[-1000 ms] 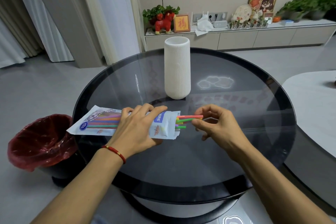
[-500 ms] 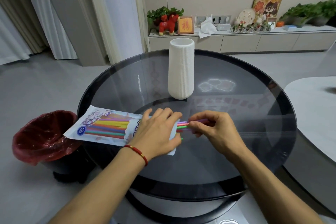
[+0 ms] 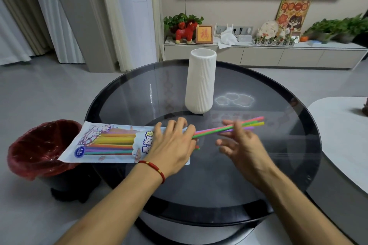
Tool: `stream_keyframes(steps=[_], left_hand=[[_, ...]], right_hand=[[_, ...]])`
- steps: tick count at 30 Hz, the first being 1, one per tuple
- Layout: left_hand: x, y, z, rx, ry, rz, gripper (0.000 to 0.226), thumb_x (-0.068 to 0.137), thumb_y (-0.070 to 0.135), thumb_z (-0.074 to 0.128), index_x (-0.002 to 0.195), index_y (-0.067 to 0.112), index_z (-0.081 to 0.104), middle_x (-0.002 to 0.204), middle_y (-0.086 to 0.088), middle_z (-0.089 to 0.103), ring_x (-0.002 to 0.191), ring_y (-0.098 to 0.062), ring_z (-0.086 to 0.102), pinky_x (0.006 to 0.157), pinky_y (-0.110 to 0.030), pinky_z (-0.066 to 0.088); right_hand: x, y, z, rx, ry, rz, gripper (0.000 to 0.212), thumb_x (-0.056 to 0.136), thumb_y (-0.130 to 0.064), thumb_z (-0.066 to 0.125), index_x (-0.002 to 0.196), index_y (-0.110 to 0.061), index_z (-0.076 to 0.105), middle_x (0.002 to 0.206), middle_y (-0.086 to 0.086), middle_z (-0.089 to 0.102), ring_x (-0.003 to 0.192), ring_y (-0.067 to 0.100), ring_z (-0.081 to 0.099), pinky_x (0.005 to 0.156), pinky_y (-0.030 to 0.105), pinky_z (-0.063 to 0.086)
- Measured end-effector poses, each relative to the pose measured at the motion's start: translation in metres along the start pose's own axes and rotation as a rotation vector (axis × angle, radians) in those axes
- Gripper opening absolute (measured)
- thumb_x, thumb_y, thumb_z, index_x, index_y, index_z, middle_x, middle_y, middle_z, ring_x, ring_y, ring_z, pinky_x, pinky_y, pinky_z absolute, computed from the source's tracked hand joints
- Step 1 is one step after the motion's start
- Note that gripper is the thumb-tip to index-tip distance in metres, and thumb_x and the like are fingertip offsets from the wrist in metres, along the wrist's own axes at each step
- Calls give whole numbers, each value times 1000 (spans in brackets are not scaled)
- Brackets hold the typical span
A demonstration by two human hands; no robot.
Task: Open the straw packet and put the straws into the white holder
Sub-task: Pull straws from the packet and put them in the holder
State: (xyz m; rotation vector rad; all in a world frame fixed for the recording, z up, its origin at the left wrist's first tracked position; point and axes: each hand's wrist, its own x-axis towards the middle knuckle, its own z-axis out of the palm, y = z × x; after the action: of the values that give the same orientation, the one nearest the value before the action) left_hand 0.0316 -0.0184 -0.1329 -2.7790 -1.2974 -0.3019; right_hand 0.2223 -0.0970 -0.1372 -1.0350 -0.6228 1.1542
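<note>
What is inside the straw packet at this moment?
Through the packet many coloured straws show, and several stick out of its open end, pinched by the right hand. The left hand covers that end, hiding its inside.

Two bare forearms with no sleeves reach in from the bottom edge, and the left hand has a thin red cord bracelet with small gold beads at its wrist.
</note>
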Motion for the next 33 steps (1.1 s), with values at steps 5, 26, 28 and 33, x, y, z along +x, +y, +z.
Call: stream_keyframes(steps=[5, 26, 28, 33], left_hand=[[-2, 2, 2, -14, -14, 6, 29, 96, 44, 29, 111, 25, 46, 126, 2, 41, 111, -22, 45, 105, -55, 30], [-3, -8, 12, -71, -88, -5, 44, 95, 56, 39, 133, 34, 44, 133, 2, 42, 123, -22, 46, 109, -55, 27], [-4, -7, 13, -65, -88, 0, 44, 95, 56, 38, 133, 33, 44, 134, 1, 42, 124, -23, 45, 110, -56, 26], [-4, -9, 12, -70, -92, 8, 44, 95, 54, 38, 133, 31, 44, 134, -1, 42, 124, -25, 44, 109, -57, 26]], right_hand=[[4, 5, 9, -305, 140, -214, 13, 95, -6, 71, 88, 4, 75, 62, 10, 69, 54, 16, 62, 53, 22, 54], [29, -102, 9, -1422, 49, -181, 20, 95, -20, 71, 79, -9, 75, 64, 6, 78, 58, 15, 77, 67, 33, 67], [31, -81, 6, -1436, 49, -196, 24, 96, -17, 68, 77, -4, 75, 63, 8, 77, 57, 18, 76, 71, 37, 67], [39, -77, 0, -1403, 46, -162, 23, 97, -22, 70, 79, -10, 75, 61, 0, 77, 54, 11, 76, 60, 21, 63]])
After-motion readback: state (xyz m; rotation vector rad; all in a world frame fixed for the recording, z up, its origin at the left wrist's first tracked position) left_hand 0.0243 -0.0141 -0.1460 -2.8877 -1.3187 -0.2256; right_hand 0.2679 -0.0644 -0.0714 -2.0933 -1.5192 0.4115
